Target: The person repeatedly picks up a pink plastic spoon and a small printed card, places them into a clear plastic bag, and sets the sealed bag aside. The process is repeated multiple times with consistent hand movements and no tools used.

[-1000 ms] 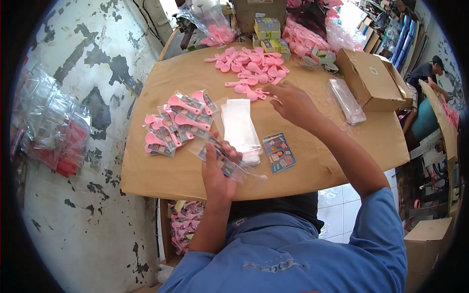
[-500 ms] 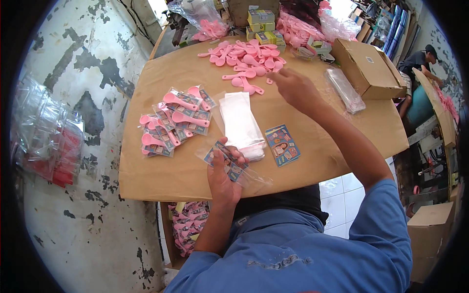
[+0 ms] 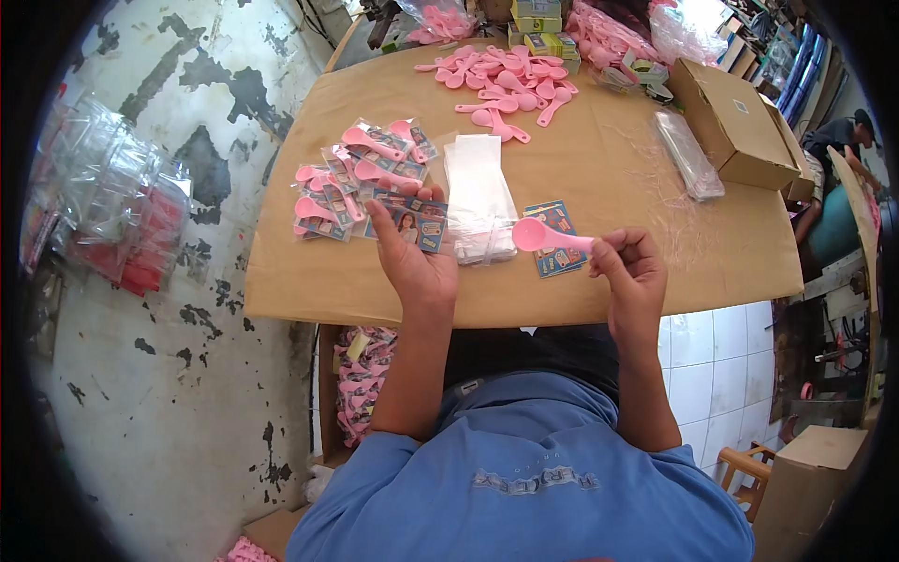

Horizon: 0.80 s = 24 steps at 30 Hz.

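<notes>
In my left hand (image 3: pixel 417 270) lies a clear plastic bag with a blue printed card (image 3: pixel 420 227) inside, pinched under the thumb. My right hand (image 3: pixel 635 278) grips a pink spoon (image 3: pixel 532 234) by the end of its handle, its bowl pointing left toward the bag. Below the spoon, a small stack of printed cards (image 3: pixel 560 264) rests on the table. Between the hands and farther back is a stack of empty clear bags (image 3: pixel 479 178). Bagged spoons with cards (image 3: pixel 373 171) form a heap beyond my left hand. Loose pink spoons (image 3: pixel 510 82) are piled at the far side.
On the brown-covered table (image 3: pixel 318 286) stand a cardboard box (image 3: pixel 735 126) and a pack of clear bags (image 3: pixel 688 157) at right. Small yellow boxes (image 3: pixel 551 45) are at the back. A carton of bagged spoons (image 3: pixel 361 384) sits below. A co-worker (image 3: pixel 838 140) bends at far right.
My right hand has come back from the spoon pile to the near edge, now with a pink spoon. My left hand has turned and raised the bagged card. The view has shifted.
</notes>
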Available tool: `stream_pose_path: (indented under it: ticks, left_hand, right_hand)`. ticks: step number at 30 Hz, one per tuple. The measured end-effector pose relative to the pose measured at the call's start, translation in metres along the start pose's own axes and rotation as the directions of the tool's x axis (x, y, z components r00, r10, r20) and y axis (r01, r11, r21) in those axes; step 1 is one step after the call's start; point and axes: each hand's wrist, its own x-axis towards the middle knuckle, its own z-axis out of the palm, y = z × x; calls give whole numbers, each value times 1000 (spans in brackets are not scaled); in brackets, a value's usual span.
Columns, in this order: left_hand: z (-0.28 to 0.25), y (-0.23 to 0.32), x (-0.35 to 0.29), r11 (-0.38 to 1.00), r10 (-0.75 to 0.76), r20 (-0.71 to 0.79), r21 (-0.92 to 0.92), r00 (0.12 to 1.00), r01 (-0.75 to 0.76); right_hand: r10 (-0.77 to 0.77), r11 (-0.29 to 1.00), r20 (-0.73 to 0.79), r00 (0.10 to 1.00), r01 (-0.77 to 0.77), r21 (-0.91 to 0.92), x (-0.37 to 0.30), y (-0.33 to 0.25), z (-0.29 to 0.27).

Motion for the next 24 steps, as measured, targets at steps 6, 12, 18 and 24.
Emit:
stream_pose_path:
  ticks: [6,12,18,24]
  left_hand:
    - [12,-9,-9,1000,-2,40,26,999,1]
    - [28,-27,-22,981,-114,30,162,993,108]
    - [24,-36,-28,926,-378,37,37,925,376]
    - [15,-38,-27,868,-497,42,36,867,495]
  right_hand:
    - [101,994,29,994,-102,38,-9,8,14]
    - [181,965,229,956,-218,148,-2,3,36]
    - [65,993,264,962,-36,-112,11,17,40]
    - [-31,970,177,984,72,-233,18,20,49]
